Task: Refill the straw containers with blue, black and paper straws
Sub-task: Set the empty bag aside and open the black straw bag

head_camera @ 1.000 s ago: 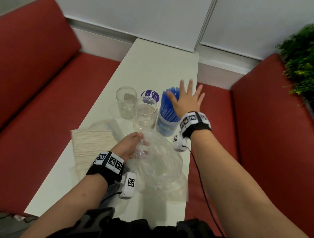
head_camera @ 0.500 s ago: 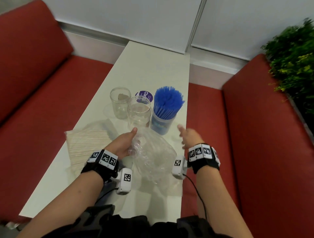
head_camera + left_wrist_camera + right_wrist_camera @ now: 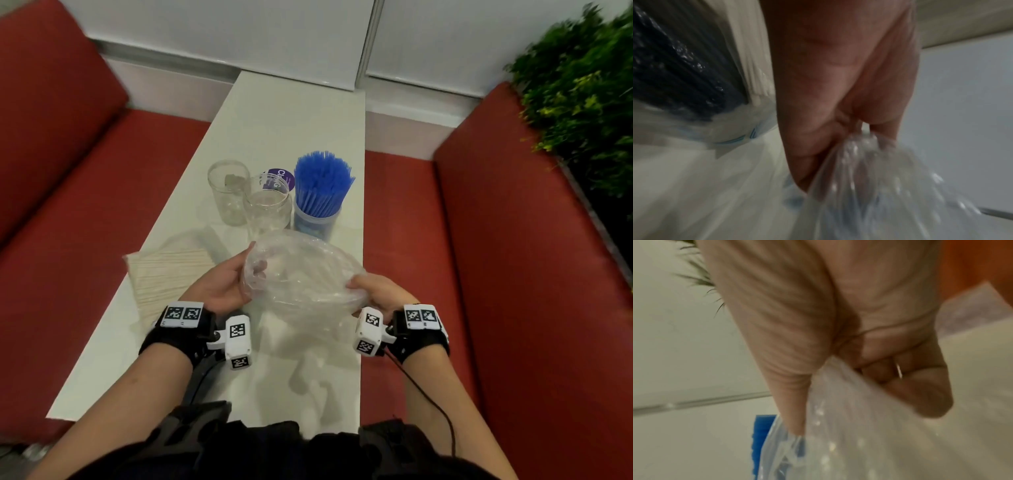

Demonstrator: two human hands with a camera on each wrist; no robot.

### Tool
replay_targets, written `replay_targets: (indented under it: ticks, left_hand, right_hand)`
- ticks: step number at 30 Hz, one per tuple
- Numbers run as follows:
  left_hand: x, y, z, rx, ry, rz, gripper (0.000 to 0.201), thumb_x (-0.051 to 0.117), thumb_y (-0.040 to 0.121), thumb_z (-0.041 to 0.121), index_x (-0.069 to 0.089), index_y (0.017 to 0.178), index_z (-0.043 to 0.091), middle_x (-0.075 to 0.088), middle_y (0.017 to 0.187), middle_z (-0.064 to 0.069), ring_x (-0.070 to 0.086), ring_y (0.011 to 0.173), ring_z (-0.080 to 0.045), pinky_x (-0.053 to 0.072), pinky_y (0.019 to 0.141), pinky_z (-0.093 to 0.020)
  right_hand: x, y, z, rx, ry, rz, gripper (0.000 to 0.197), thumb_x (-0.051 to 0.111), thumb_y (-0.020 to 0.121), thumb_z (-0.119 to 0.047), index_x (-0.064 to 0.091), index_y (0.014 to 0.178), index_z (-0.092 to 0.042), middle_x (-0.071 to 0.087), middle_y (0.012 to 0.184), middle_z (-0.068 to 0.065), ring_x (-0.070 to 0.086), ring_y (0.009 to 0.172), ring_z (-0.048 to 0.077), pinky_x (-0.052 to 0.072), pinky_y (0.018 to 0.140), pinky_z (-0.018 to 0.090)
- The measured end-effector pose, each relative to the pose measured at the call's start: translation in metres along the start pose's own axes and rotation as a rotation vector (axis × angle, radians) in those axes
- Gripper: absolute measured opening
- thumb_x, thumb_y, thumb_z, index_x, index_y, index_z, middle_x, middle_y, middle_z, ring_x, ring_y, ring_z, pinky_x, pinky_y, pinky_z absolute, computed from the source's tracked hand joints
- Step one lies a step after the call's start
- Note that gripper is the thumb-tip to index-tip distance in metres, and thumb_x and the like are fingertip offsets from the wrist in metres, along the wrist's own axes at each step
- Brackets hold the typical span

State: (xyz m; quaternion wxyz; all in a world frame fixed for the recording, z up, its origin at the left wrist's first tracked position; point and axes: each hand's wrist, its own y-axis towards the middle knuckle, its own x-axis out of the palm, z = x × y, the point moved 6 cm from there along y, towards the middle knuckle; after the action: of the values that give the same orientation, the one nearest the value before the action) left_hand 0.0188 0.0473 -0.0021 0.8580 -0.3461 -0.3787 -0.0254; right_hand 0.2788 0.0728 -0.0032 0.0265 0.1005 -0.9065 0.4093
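Observation:
An empty clear plastic bag (image 3: 301,277) hangs above the white table (image 3: 281,116), held at both ends. My left hand (image 3: 233,277) grips its left end, my right hand (image 3: 373,291) pinches its right end. Behind the bag stands a clear container full of blue straws (image 3: 322,188). Left of it stand two empty clear jars (image 3: 267,205) (image 3: 227,192). A flat bundle of paper straws (image 3: 164,277) lies at the left. In the left wrist view my fingers (image 3: 838,113) bunch the bag (image 3: 890,186), beside bagged black straws (image 3: 674,68) and white paper straws (image 3: 754,65). The right wrist view shows thumb and fingers (image 3: 910,386) pinching the plastic (image 3: 859,434).
A purple round lid (image 3: 282,176) lies behind the jars. Red bench seats (image 3: 85,205) flank the narrow table on both sides. A green plant (image 3: 582,85) fills the upper right. White wall panels close off the far end.
My right hand left the top of the blue straws, came back toward me and took hold of the bag's right end. The bag now lifts between both hands.

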Motion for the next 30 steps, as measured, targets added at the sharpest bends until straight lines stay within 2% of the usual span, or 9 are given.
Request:
replay_targets:
  ticks: [5,10,13,16,19,24,26,27,30]
  left_hand:
    - [0.001,-0.015,0.01,0.058,0.305,0.089,0.039,0.056,0.098,0.012,0.058,0.133,-0.006,0.061,0.106,-0.015,0.053,0.088,-0.021,0.046,0.086,-0.034]
    - [-0.007,-0.027,0.027,0.24,0.499,0.477,0.004,0.064,0.097,0.008,0.065,0.097,0.004,0.066,0.086,-0.016,0.065,0.057,-0.019,0.056,0.046,-0.03]
    - [-0.016,-0.04,0.04,0.382,0.607,0.689,0.017,0.063,0.09,-0.002,0.058,0.088,0.014,0.058,0.076,-0.016,0.056,0.039,-0.017,0.049,0.035,-0.027]
    - [-0.004,-0.052,0.049,0.508,0.915,0.821,0.019,0.056,0.083,-0.002,0.061,0.088,0.016,0.059,0.069,-0.013,0.05,0.031,-0.015,0.039,0.032,-0.025]
    - [0.029,-0.055,0.051,0.57,1.28,0.808,0.022,0.058,0.083,0.005,0.064,0.095,0.022,0.062,0.072,-0.007,0.062,0.061,-0.026,0.054,0.054,-0.038]
    - [0.062,-0.081,0.081,0.809,1.526,0.977,0.039,0.066,0.085,0.015,0.061,0.122,0.028,0.05,0.123,-0.006,0.048,0.118,-0.028,0.038,0.096,-0.045]
    - [0.079,-0.089,0.096,0.994,1.345,0.71,0.02,0.069,0.087,0.017,0.069,0.104,0.028,0.058,0.108,0.003,0.056,0.103,-0.016,0.042,0.09,-0.035]
    - [0.089,-0.085,0.096,0.917,1.262,0.46,0.011,0.072,0.088,0.024,0.071,0.097,0.029,0.065,0.098,0.008,0.06,0.093,-0.01,0.044,0.084,-0.029]
    - [0.12,-0.07,0.054,0.329,1.442,-0.138,0.045,0.076,0.074,0.064,0.067,0.111,0.042,0.07,0.109,0.02,0.064,0.098,0.004,0.048,0.085,-0.015]
  right_hand:
    - [0.004,-0.013,-0.01,-0.017,0.164,-0.156,0.04,0.066,0.086,-0.027,0.064,0.119,-0.005,0.067,0.106,0.018,0.066,0.089,0.031,0.053,0.085,0.045]
    - [0.008,-0.022,-0.035,-0.175,0.303,-0.368,0.042,0.05,0.093,-0.015,0.055,0.133,-0.001,0.067,0.117,0.015,0.068,0.098,0.026,0.056,0.085,0.038]
    - [-0.009,-0.015,-0.041,-0.205,-0.136,-0.009,0.01,0.059,0.094,-0.001,0.065,0.101,0.002,0.065,0.08,0.016,0.062,0.059,0.02,0.051,0.052,0.028]
    - [-0.018,-0.017,-0.051,-0.24,-0.662,0.404,0.011,0.064,0.088,-0.004,0.065,0.083,-0.013,0.065,0.079,0.01,0.058,0.057,0.02,0.043,0.052,0.025]
    - [-0.005,-0.026,-0.065,-0.288,-0.766,0.562,0.02,0.053,0.086,-0.005,0.064,0.101,-0.013,0.067,0.103,0.011,0.064,0.089,0.03,0.046,0.07,0.03]
    - [0.024,-0.04,-0.085,-0.227,-0.885,0.442,0.022,0.062,0.087,-0.014,0.058,0.107,-0.005,0.066,0.107,0.016,0.069,0.095,0.035,0.059,0.079,0.04]
    - [0.031,-0.048,-0.09,-0.174,-0.943,0.396,0.017,0.063,0.088,-0.013,0.06,0.101,-0.003,0.069,0.101,0.018,0.071,0.082,0.032,0.06,0.07,0.036]
    - [0.035,-0.052,-0.092,-0.152,-0.94,0.358,0.018,0.065,0.087,-0.014,0.061,0.1,-0.002,0.07,0.091,0.017,0.071,0.068,0.027,0.058,0.058,0.031]
    - [0.058,-0.06,-0.098,-0.183,-0.764,0.16,0.024,0.068,0.087,-0.025,0.063,0.097,-0.003,0.066,0.055,0.006,0.058,0.038,0.015,0.046,0.039,0.02]
